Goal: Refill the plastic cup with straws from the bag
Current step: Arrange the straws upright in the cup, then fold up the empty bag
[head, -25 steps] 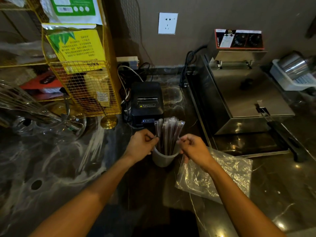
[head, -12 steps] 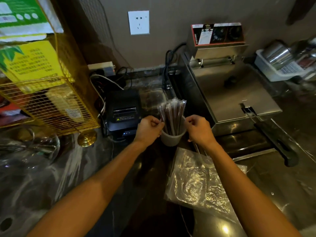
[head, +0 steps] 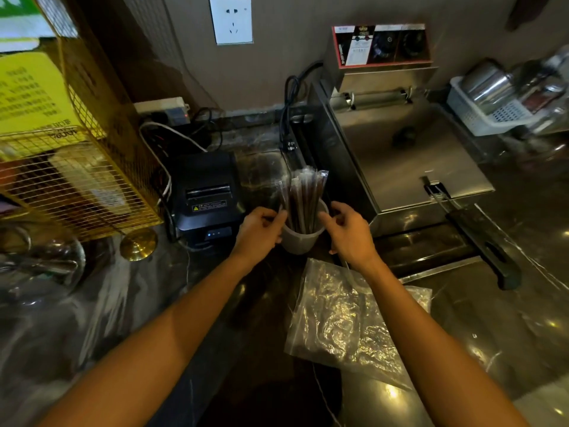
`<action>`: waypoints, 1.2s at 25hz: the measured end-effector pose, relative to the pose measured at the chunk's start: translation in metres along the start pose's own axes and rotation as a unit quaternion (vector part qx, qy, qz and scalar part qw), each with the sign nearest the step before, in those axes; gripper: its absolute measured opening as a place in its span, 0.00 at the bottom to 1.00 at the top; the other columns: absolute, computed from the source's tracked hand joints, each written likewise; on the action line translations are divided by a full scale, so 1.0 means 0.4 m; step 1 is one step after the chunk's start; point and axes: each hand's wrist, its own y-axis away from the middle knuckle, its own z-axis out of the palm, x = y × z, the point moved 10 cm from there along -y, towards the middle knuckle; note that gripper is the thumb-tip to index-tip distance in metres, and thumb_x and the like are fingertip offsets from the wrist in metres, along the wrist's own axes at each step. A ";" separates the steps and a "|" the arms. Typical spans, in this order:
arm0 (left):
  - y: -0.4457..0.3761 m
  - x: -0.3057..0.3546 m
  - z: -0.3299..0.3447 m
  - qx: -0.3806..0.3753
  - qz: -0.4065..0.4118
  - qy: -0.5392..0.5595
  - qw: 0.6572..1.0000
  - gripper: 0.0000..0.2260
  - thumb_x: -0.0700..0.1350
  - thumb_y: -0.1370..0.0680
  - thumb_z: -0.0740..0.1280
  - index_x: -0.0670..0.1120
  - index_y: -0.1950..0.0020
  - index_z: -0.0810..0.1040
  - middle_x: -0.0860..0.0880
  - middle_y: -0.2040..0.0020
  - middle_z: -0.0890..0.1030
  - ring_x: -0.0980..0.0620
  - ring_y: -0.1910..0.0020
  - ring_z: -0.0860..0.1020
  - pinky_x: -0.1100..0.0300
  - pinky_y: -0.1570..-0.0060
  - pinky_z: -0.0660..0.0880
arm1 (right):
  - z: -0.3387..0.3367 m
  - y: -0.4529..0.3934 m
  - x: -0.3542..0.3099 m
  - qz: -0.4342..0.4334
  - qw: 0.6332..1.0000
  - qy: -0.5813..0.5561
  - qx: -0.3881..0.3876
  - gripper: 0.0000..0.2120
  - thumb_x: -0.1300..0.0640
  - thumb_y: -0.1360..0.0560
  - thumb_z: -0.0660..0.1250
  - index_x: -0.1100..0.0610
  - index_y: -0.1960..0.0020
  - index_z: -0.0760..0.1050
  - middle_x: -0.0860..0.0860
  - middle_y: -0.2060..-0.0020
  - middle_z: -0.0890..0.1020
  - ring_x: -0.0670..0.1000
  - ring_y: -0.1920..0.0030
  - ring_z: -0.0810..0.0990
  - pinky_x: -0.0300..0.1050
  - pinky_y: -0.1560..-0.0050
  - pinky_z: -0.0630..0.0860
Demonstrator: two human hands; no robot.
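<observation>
Right now I have my left hand [head: 261,231] and right hand [head: 346,234] cupped on opposite sides of the plastic cup [head: 300,240], fingers half-curled and touching its rim, neither one closed around anything I can make out. I judge I'm flanking it that way to steady it and square up the straws [head: 303,200], which stand upright in a tight bundle, each in a clear wrapper, their tops fanning slightly.

Just near my right forearm the bag [head: 348,322] lies flat and crinkled on the dark counter [head: 215,334]; it looks emptied, though glare hides its inside.

Left of the cup sits a black receipt printer [head: 204,192] with a small yellow warning sticker, its text too small to read. The yellow sign [head: 27,87] in the wire rack [head: 77,183] carries writing I can't resolve. To the right, the steel fryer [head: 403,149] has a red-bordered control panel, also illegible.
</observation>
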 end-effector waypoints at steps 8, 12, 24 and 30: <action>0.189 -0.191 0.146 -0.162 -0.113 -0.121 0.973 0.15 0.60 0.22 0.69 0.50 0.45 0.77 0.48 0.49 0.83 0.48 0.50 0.83 0.51 0.47 0.81 | -0.044 0.207 0.075 0.012 0.996 0.083 0.037 0.24 0.52 0.21 0.72 0.56 0.28 0.73 0.49 0.50 0.81 0.49 0.51 0.81 0.46 0.51 0.79; 0.256 -0.251 0.205 -0.186 -0.099 -0.198 0.957 0.07 0.53 0.21 0.70 0.51 0.51 0.78 0.48 0.50 0.83 0.51 0.51 0.82 0.51 0.47 0.81 | -0.002 0.384 0.136 -0.030 0.984 0.172 -0.035 0.16 0.47 0.19 0.69 0.47 0.33 0.76 0.47 0.50 0.81 0.44 0.57 0.82 0.42 0.59 0.81; 0.382 -0.042 0.163 -0.148 -0.045 0.010 0.988 0.12 0.49 0.19 0.69 0.41 0.50 0.85 0.50 0.64 0.81 0.56 0.66 0.77 0.63 0.63 0.75 | -0.036 0.623 0.153 -0.144 0.951 0.256 0.094 0.16 0.61 0.21 0.70 0.57 0.34 0.81 0.55 0.40 0.86 0.56 0.41 0.85 0.54 0.40 0.81; 0.349 -0.071 -0.026 0.020 0.008 0.227 0.974 0.13 0.42 0.16 0.62 0.46 0.33 0.77 0.43 0.43 0.82 0.48 0.47 0.82 0.54 0.48 0.78 | -0.125 0.598 0.052 -0.050 0.992 -0.115 -0.020 0.12 0.60 0.14 0.59 0.53 0.43 0.83 0.52 0.53 0.87 0.48 0.52 0.86 0.46 0.50 0.81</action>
